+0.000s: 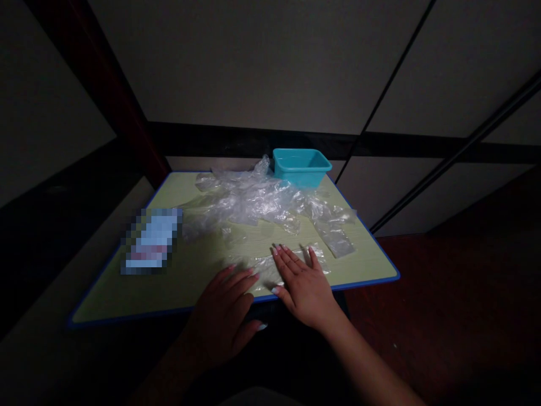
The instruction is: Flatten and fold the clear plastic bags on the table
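A clear plastic bag lies flattened near the front edge of the table. My right hand rests on it with the palm down and the fingers stretched out. At the bag's left end is my left hand, its fingers extended over the table edge and its thumb apart. Whether the left fingertips press on the plastic I cannot tell. Beyond both hands spreads a loose, crumpled heap of clear plastic bags. One folded strip of it reaches toward the right side of the table.
The small table has a pale yellow-green top and a blue rim. A turquoise plastic basket stands at the back right, partly behind the plastic. On the left lies a blurred-out, pale flat object. Cabinet panels rise behind the table.
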